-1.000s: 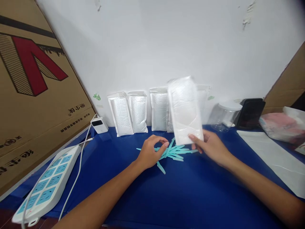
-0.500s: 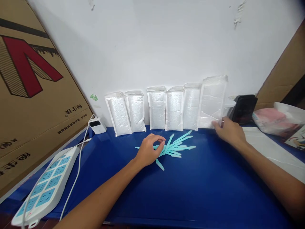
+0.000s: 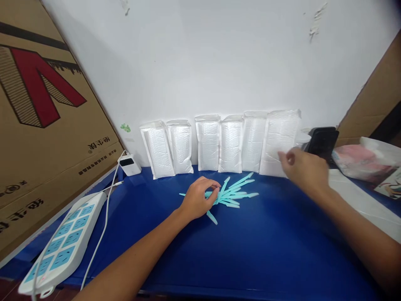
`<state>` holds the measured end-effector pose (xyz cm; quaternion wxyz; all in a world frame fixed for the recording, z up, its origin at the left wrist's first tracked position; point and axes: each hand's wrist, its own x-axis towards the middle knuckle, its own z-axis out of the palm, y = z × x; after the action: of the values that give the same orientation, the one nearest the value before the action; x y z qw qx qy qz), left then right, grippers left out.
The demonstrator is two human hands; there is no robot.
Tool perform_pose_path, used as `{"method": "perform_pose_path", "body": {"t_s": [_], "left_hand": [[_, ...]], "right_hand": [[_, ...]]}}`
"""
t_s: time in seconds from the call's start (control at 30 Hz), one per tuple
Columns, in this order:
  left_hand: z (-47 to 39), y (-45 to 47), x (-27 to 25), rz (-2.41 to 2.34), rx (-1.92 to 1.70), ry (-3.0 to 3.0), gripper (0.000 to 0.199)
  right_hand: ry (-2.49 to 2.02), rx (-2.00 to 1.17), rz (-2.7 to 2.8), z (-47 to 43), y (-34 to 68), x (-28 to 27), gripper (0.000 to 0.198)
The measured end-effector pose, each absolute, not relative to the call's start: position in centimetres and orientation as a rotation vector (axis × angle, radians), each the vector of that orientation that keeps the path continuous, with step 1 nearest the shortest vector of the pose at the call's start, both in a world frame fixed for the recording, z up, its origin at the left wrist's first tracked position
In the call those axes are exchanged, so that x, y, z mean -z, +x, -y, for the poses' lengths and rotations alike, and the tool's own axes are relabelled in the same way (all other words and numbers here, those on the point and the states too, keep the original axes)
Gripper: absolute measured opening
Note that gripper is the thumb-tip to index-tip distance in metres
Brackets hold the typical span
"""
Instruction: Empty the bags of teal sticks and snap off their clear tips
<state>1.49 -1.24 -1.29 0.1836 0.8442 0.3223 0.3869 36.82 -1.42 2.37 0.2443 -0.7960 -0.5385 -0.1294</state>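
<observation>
Six pouches [image 3: 208, 144] line the worktop [image 3: 244, 251]'s back edge; blurred right hand [image 3: 305, 169] half-curls before the last, left hand [image 3: 198, 198] curls at teal sticks [image 3: 233, 195], either grip's hold unclear.

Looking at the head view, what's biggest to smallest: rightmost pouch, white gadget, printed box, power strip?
Printed box
Power strip, probably helped by nearness to the camera
Rightmost pouch, partly covered
White gadget

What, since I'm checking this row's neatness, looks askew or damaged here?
The leftmost silvery pouch looks askew: its top tips left, unlike the straighter third pouch. The wall looks marred at upper right, where a ragged patch breaks its plain surface.
</observation>
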Motion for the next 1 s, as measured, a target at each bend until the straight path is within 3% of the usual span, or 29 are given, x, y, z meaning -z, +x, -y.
{"method": "perform_pose_path", "body": {"t_s": [0.17, 0.27, 0.37, 0.47, 0.6, 0.73, 0.8, 0.93, 1.0], "left_hand": [[1.2, 1.1, 1.2, -0.918, -1.088, 2.382, 0.016], [1.3, 0.9, 1.0, -0.923, -1.11, 2.394, 0.017], [1.4, 0.7, 0.6, -0.9, -1.13, 2.421, 0.017], [1.4, 0.7, 0.6, -0.884, -1.117, 2.448, 0.018], [1.3, 0.6, 0.7, -0.896, -1.119, 2.458, 0.019], [1.6, 0.4, 0.3, -0.945, -1.146, 2.362, 0.02], [1.9, 0.5, 0.0, -0.949, -1.133, 2.23, 0.038], [2.6, 1.4, -0.3, -0.743, -1.088, 1.754, 0.1], [2.7, 1.9, -0.4, -0.632, -1.121, 1.5, 0.104]], "right_hand": [[-1.851, 0.034, 1.586, -1.3, 32.5, -1.7, 0.043], [-1.95, 0.113, 1.461, -3.4, 32.3, -1.1, 0.058], [-1.975, -0.03, 1.398, -4.8, 33.0, -0.9, 0.073], [-1.953, -0.097, 1.414, -5.0, 33.4, -1.0, 0.058], [-1.807, -0.019, 1.342, -3.4, 33.9, -1.8, 0.047], [-1.631, 0.367, 1.388, -0.7, 34.1, -3.3, 0.043], [-1.516, 0.621, 1.505, 0.6, 33.5, -3.8, 0.033], [-1.183, 0.862, 1.9, 2.3, 31.1, -3.8, 0.005], [-1.031, 0.854, 2.082, 2.8, 29.9, -3.5, 0.009]]}}
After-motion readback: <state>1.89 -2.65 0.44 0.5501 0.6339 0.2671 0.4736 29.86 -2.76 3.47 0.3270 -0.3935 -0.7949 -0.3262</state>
